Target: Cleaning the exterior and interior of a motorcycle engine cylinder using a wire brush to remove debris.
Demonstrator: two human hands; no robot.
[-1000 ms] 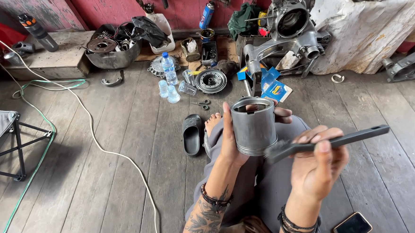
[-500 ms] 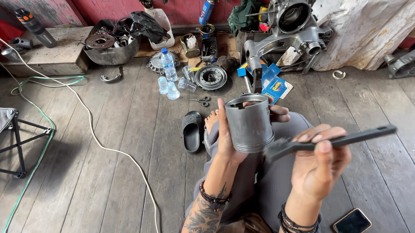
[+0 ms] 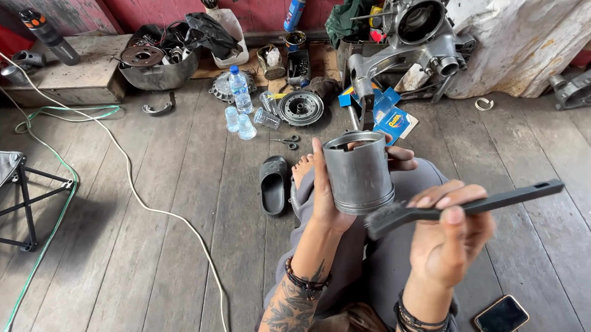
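Note:
My left hand (image 3: 329,194) grips a grey metal piston (image 3: 358,173), held upright with its hollow end up, above my lap. My right hand (image 3: 451,235) holds a dark brush (image 3: 466,207) by its long handle, which points right. The brush's bristle head sits just under the piston's lower rim, touching it or nearly so. My grey-trousered legs and a bare foot (image 3: 302,167) lie below the piston.
A black slipper (image 3: 273,184) lies left of my foot. A phone (image 3: 501,316) rests on the wooden floor at lower right. Ahead are water bottles (image 3: 239,90), scissors (image 3: 286,141), a round metal part (image 3: 300,108), an engine casing (image 3: 418,35), a metal basin of parts (image 3: 158,62). A white cable (image 3: 135,188) and green hose (image 3: 41,257) cross the left.
The piston and both hands have stayed almost still in my lap. The view shifted slightly, and the brush head sits a touch closer under the piston's rim.

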